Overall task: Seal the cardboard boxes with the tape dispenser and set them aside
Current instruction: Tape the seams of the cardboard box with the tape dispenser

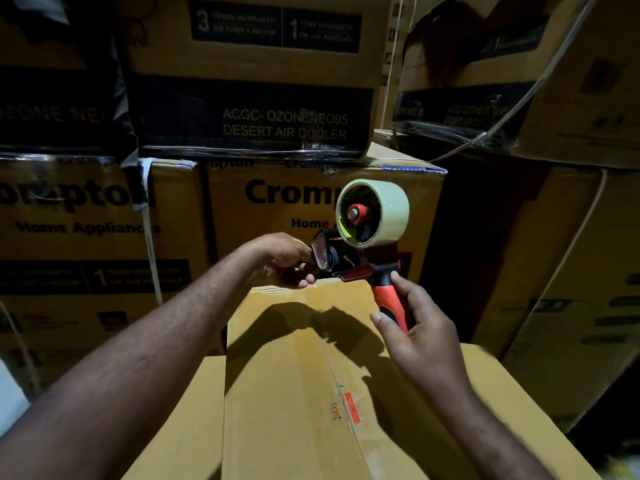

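Readying the tape dispenser [363,251]
Curled fingers of the right hand [419,327] wrap its handle; left hand [284,261] fingers pinch its front; next, probably, tape onto the box [294,375].

Red-handled tape dispenser [367,251] with clear roll, raised above closed brown cardboard box [294,375], centre seam taped

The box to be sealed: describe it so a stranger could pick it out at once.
Before the wall of printed Crompton cartons lies a broad plain carton. On it, under the tape dispenser, sits the narrower box. Alone, it bears a red label beside its centre seam.
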### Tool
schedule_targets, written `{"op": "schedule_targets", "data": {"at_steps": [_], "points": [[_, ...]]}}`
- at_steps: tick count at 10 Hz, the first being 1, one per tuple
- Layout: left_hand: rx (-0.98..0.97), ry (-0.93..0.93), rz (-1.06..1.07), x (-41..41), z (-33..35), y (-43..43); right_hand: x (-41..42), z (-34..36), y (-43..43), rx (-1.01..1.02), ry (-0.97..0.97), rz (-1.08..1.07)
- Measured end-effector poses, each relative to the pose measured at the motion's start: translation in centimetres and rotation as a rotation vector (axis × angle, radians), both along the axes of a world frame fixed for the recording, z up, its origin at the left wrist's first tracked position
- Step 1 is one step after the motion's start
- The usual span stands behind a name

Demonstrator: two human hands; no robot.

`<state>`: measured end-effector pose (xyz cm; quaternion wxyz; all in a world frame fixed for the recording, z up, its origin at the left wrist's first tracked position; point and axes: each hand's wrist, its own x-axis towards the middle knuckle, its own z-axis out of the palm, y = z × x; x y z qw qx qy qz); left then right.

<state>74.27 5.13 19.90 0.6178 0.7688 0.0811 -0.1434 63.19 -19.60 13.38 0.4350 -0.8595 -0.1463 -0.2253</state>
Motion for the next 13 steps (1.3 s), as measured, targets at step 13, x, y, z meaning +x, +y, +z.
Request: {"op": "schedule_targets", "data": {"at_steps": [13], "points": [[0.63,-0.128,0.123,8.0,-8.4,2.7,-2.7,-4.1,4.8,-0.103,0.294,-0.086]]}}
